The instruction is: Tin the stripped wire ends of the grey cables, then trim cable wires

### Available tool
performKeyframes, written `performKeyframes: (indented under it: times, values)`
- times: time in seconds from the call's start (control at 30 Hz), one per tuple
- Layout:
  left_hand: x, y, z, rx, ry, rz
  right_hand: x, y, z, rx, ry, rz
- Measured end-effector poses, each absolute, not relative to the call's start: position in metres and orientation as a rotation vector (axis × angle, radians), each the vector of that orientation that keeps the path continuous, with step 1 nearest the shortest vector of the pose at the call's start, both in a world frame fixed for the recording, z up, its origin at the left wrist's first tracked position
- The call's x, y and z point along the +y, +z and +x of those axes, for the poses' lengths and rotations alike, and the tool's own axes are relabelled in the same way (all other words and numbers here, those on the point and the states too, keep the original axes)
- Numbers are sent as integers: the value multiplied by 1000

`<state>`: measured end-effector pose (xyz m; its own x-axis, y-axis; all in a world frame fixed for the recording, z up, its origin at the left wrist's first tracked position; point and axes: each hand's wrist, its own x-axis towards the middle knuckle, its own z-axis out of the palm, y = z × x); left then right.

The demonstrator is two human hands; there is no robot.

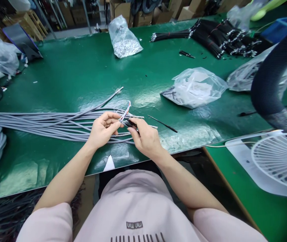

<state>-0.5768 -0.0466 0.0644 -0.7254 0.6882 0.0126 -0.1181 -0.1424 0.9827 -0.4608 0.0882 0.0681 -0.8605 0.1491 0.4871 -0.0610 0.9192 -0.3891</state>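
Several long grey cables (45, 117) lie across the green table (78, 70), their ends near my hands. My left hand (104, 130) pinches the end of one grey cable, and its thin coloured inner wires (126, 111) stick up above my fingertips. Close against it, my right hand (146, 136) is closed on a small black tool (131, 123) whose tip meets the cable end; most of the tool is hidden by my fingers. A thin black rod with a metal shaft (168, 126) lies just to the right of my right hand.
A bag of small silvery parts (125, 43) stands at the back. Right of centre lies a clear plastic bag (196, 87). Bundled black cables (209, 35) are at the back right. A white fan (279, 161) and a thick dark curved tube (272, 74) occupy the right side.
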Motion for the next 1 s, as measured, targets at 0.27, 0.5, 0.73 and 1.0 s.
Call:
performKeyframes:
  times: [0.27, 0.5, 0.73, 1.0]
  values:
    - [-48, 64, -576, 1597, 1886, 665, 88, 68, -468, -2596, 454, -19]
    - [-50, 64, -576, 1676, 1840, 707, 90, 68, -469, -2660, 359, 33]
    - [-61, 74, -583, 2364, 1615, 1263, 93, 69, -469, -2703, 332, 81]
    - [-51, 85, -615, 2186, 1477, 2066, 91, 79, -469, -2727, 319, 129]
